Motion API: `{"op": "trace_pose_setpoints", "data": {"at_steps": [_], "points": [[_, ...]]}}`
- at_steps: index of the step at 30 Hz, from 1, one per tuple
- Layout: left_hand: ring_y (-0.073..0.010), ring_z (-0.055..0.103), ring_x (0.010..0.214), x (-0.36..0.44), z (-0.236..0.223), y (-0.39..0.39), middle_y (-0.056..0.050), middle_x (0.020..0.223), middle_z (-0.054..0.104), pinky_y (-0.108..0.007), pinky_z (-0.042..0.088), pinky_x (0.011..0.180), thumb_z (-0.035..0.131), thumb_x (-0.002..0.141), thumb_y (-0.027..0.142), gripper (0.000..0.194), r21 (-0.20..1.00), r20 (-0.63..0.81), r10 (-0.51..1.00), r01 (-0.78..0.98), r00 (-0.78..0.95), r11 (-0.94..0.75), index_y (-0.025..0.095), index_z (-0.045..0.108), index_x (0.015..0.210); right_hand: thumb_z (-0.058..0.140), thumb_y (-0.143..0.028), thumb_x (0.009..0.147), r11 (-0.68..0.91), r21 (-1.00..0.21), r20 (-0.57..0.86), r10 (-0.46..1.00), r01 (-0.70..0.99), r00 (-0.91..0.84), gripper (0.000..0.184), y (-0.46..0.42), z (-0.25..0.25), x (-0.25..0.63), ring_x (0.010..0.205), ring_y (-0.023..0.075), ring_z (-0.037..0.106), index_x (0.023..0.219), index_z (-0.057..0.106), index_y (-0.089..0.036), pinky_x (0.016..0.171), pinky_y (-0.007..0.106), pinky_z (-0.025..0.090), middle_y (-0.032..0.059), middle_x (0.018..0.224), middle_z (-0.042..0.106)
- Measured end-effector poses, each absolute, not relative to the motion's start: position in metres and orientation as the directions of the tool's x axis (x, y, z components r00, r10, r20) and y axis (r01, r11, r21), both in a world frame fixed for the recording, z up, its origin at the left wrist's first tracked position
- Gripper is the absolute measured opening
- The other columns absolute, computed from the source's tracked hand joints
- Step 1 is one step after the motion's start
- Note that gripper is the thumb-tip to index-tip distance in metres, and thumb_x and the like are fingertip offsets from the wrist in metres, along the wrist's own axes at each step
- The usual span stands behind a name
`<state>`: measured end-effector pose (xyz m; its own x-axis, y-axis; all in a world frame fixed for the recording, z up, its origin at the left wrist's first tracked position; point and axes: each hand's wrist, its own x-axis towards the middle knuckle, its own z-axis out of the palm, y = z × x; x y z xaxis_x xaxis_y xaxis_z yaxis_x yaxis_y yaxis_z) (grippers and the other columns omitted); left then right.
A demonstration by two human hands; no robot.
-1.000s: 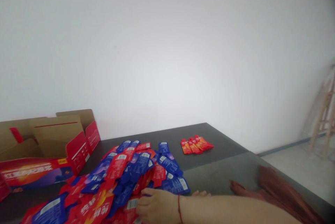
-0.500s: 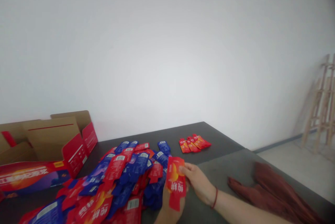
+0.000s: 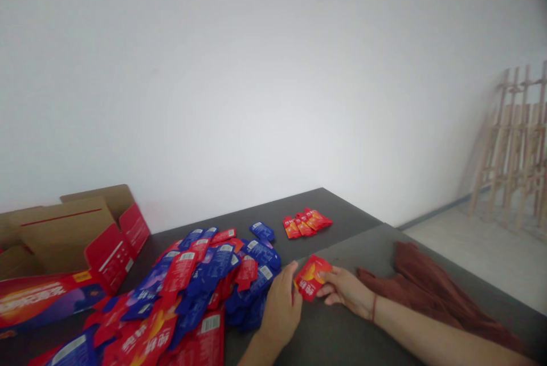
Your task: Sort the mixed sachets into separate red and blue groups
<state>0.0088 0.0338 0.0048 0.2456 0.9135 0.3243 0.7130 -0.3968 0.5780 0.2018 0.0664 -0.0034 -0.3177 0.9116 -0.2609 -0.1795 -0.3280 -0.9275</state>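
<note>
A red packet (image 3: 313,277) with an orange print and white lettering is pinched at its right side between the thumb and fingers of my right hand (image 3: 345,291). Just left of it is my left hand (image 3: 282,304), with fingers stretched out and not wrapped round anything. Its fingertips are close to the packet's left edge; I cannot tell whether they touch it. Beside my left hand lies a heap of red and blue packets (image 3: 200,268). Farther back, several red packets (image 3: 306,223) overlap in a short row on the dark table (image 3: 337,206).
An open cardboard box (image 3: 64,223) with red printed sides stands at the left. A brown cloth (image 3: 431,292) lies on the table at the right, beside my right forearm. Wooden racks (image 3: 515,143) lean at the wall (image 3: 273,81) beyond the table.
My right hand has moved right and turned the red packet from upright to tilted. My left hand, formerly behind the packet, is now apart at its left side. The view has shifted slightly right.
</note>
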Motion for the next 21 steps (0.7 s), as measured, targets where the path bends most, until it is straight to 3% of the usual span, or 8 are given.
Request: {"op": "trace_pose_setpoints", "data": {"at_steps": [3,7,8,10,13,15,19,21], "points": [[-0.0234,0.049,0.121,0.018,0.005,0.035,-0.011,0.134,0.051,-0.037,0.038,0.101,0.047,0.081,0.024,0.052,0.817,0.186,0.968,0.521,0.168,-0.248,0.014,0.042,0.132,0.064,-0.041,0.080,-0.198,-0.965,-0.141,0.943,-0.169,-0.302,0.031,0.057,-0.011,0.198,0.065,0.0149,0.068,0.097,0.057,-0.016,0.050,0.019,0.054,0.0068,0.080,0.070],[-0.0204,0.062,0.095,0.016,0.000,0.046,-0.006,0.105,0.067,-0.031,0.047,0.084,0.046,0.080,0.022,0.031,0.948,0.050,0.971,0.293,0.235,-0.120,0.016,0.057,0.108,0.058,-0.044,0.082,0.062,-0.981,0.015,0.969,0.186,-0.246,0.037,0.053,-0.003,0.210,0.078,0.0200,0.068,0.107,0.058,-0.017,0.064,0.033,0.059,0.0095,0.095,0.069],[-0.0198,0.062,0.093,0.016,-0.002,0.048,-0.005,0.102,0.068,-0.030,0.047,0.083,0.045,0.080,0.021,0.027,0.958,0.046,0.965,0.261,0.258,-0.116,0.016,0.058,0.104,0.058,-0.042,0.082,0.184,-0.933,0.118,0.968,0.309,-0.220,0.040,0.053,0.002,0.216,0.089,0.0224,0.066,0.113,0.057,-0.018,0.076,0.039,0.057,0.0113,0.106,0.066],[-0.0193,0.063,0.091,0.016,-0.004,0.049,-0.004,0.099,0.068,-0.030,0.047,0.081,0.045,0.080,0.020,0.024,0.968,0.051,0.955,0.221,0.292,-0.119,0.017,0.059,0.100,0.059,-0.038,0.082,0.437,-0.746,0.323,0.898,0.504,-0.300,0.050,0.050,0.012,0.227,0.118,0.0265,0.053,0.127,0.051,-0.020,0.101,0.047,0.043,0.0138,0.132,0.053],[-0.0180,0.062,0.086,0.020,-0.008,0.047,-0.002,0.095,0.067,-0.029,0.046,0.079,0.047,0.078,0.017,0.023,0.961,0.069,0.957,0.239,0.281,-0.140,0.019,0.057,0.099,0.060,-0.040,0.083,0.693,-0.495,0.309,0.704,0.524,-0.639,0.065,0.040,0.019,0.235,0.136,0.0282,0.029,0.141,0.040,-0.020,0.112,0.047,0.025,0.0138,0.148,0.034],[-0.0162,0.062,0.083,0.023,-0.011,0.046,-0.001,0.091,0.066,-0.027,0.046,0.078,0.047,0.077,0.015,0.025,0.950,0.062,0.966,0.282,0.251,-0.134,0.019,0.056,0.100,0.058,-0.041,0.084,0.741,-0.446,0.242,0.640,0.502,-0.729,0.067,0.036,0.017,0.232,0.136,0.0278,0.030,0.143,0.036,-0.017,0.112,0.045,0.027,0.0152,0.147,0.036],[-0.0147,0.060,0.070,0.023,-0.008,0.044,0.001,0.081,0.063,-0.027,0.047,0.070,0.037,0.082,0.015,0.031,0.929,-0.039,0.981,0.368,0.189,-0.034,0.020,0.053,0.109,0.042,-0.026,0.092,0.725,-0.407,0.285,0.679,0.556,-0.677,0.042,0.041,0.009,0.223,0.119,0.0233,0.051,0.132,0.051,-0.017,0.104,0.040,0.039,0.0135,0.129,0.057],[-0.0168,0.061,0.079,0.022,0.000,0.038,-0.001,0.087,0.063,-0.029,0.047,0.076,0.035,0.086,0.019,0.030,0.891,0.056,0.987,0.439,0.152,-0.118,0.020,0.055,0.109,0.037,-0.023,0.093,0.718,-0.392,0.305,0.691,0.575,-0.656,0.037,0.048,0.010,0.222,0.107,0.0226,0.058,0.123,0.059,-0.017,0.095,0.037,0.045,0.0122,0.115,0.065]]}}
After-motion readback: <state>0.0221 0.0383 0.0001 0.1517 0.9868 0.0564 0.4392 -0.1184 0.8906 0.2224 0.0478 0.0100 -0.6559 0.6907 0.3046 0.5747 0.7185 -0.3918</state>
